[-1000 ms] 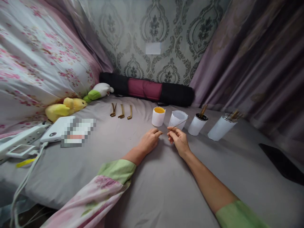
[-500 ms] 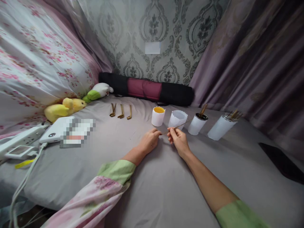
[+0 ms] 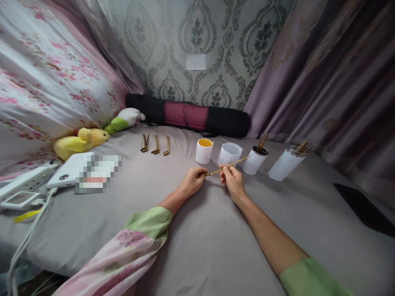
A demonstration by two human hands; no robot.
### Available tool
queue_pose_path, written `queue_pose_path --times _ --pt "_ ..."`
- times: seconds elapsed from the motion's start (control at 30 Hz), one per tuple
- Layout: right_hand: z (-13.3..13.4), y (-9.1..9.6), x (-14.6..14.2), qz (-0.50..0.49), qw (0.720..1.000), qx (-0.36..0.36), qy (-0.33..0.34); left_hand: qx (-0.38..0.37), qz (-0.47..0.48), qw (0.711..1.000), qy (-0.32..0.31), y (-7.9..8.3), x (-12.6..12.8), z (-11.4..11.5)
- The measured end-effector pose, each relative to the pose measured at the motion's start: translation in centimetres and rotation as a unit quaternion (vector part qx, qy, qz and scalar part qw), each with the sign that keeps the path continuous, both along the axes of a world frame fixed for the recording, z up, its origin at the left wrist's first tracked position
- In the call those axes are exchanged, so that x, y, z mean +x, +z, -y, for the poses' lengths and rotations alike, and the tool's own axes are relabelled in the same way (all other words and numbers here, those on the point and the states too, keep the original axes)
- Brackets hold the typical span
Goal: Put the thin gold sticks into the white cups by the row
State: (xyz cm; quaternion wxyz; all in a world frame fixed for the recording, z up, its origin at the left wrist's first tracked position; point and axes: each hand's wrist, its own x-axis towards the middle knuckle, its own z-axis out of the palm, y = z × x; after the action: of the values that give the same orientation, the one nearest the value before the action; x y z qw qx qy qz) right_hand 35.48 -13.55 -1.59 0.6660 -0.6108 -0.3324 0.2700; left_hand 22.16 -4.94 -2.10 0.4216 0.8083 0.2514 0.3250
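Both my hands meet over the grey bed sheet [image 3: 200, 246] in front of a row of white cups. My right hand [image 3: 232, 181] pinches a thin golden straw [image 3: 234, 163] that slants up toward the right. My left hand [image 3: 194, 183] is closed, its fingertips at the straw's lower left end. Just behind the hands stand a white cup with yellow content [image 3: 204, 150] and an empty translucent cup [image 3: 229, 154]. Further right are a dark-rimmed cup [image 3: 254, 160] with a stick in it and a tilted cup [image 3: 284, 164] holding several sticks.
Three bent golden straws [image 3: 156, 145] lie at the back left. Yellow and green plush toys [image 3: 89, 135], a white device [image 3: 69, 174] and a power strip [image 3: 21, 183] sit left. A black and maroon roll bag [image 3: 188, 115] lines the wall. A dark phone [image 3: 364, 209] lies right.
The straw has swung from pointing into the translucent cup to lying lower across both hands, and my left fingertips have closed on its left end. The view has shifted slightly.
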Motion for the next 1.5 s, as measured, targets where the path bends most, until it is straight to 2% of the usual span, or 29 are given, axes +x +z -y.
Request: queue_pose_path --times 0.1,0.23,0.37,0.7,0.87,1.1,1.37,1.5 --pt "0.0 0.0 0.1 -0.002 1.000 -0.003 -0.009 -0.080 0.016 0.996 -0.019 0.1 0.1 0.1" --pt "0.1 0.1 0.2 -0.005 1.000 -0.002 -0.011 -0.204 0.040 0.978 -0.026 0.7 0.2 0.5" --pt "0.1 0.3 0.2 -0.009 1.000 0.003 -0.008 -0.274 0.058 0.960 -0.027 1.2 0.4 0.8" --pt "0.2 0.8 0.2 -0.015 1.000 0.004 -0.003 -0.374 0.079 0.920 -0.091 0.8 0.5 0.9" --pt "0.3 1.0 0.5 -0.007 1.000 -0.001 0.009 -0.432 0.085 0.886 -0.145 1.0 0.3 1.0" --pt "0.8 1.5 0.7 -0.008 0.999 -0.014 0.033 -0.509 0.086 0.837 -0.183 1.1 0.2 1.0" --pt "1.1 1.9 1.0 -0.005 0.998 -0.033 0.054 -0.549 0.074 0.801 -0.229 0.9 0.0 0.7" --pt "1.2 1.9 1.1 -0.002 0.997 -0.032 0.064 -0.558 0.076 0.792 -0.235 0.7 -0.1 0.6"
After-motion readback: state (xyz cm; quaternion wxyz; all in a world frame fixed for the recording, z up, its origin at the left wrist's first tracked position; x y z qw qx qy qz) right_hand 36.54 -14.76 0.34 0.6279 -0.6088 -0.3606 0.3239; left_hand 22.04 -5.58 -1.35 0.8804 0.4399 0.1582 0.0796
